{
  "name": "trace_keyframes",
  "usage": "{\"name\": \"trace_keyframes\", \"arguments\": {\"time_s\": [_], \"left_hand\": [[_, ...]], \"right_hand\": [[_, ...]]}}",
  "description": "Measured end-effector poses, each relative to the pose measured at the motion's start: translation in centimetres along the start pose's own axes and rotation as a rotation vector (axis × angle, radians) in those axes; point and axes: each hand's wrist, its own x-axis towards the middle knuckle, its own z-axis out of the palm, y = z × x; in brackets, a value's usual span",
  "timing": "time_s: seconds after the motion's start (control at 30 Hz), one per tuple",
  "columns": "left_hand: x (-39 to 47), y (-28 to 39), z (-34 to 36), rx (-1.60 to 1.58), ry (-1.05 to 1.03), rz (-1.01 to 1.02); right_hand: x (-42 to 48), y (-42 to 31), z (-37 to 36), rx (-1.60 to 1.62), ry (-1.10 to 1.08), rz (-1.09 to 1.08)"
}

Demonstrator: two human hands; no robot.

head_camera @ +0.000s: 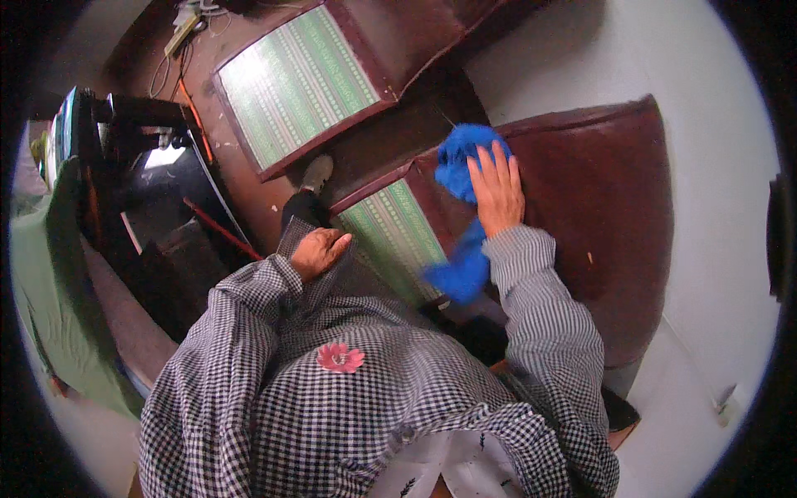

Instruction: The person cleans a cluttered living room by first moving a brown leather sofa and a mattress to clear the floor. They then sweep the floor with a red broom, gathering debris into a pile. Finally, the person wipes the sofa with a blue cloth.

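Note:
My right hand (499,193) lies over a blue cloth (466,149), its fingers stretched out and pressing it against a dark red leather-like chair (598,205). The loose end of the cloth hangs below my wrist, blurred, over the seat edge. That seat bears a green striped mat (392,233). On the left, my left hand (320,252) rests at my knee on the checked garment (336,411). Its thumb points outward, and its other fingers are curled down and mostly hidden.
A second dark red chair with a green striped mat (299,87) stands farther off. Left is a glossy black surface (180,187) with a green cloth (47,299) beside it. A power strip (182,36) and cables lie on the brown floor. A white wall (697,205) rises right.

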Motion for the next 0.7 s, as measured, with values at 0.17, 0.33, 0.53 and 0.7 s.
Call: {"name": "trace_keyframes", "arguments": {"time_s": [0.17,0.33,0.53,0.7], "left_hand": [[-0.7,-1.7,-0.1,-0.156,0.189,-0.101],[-1.2,-2.1,-0.2,-0.231,0.229,-0.129],[-1.5,-2.7,0.3,-0.200,0.270,-0.082],[-1.4,-2.8,0.9,-0.372,0.255,-0.197]], "right_hand": [[4.5,-2.4,6.5,-0.265,-0.278,-0.132],[3.0,-4.0,11.0,-0.366,-0.419,-0.270],[-3.3,-4.0,13.8,-0.289,-0.567,-0.348],[-7.1,-2.3,3.1,-0.189,-0.696,-0.361]]}}
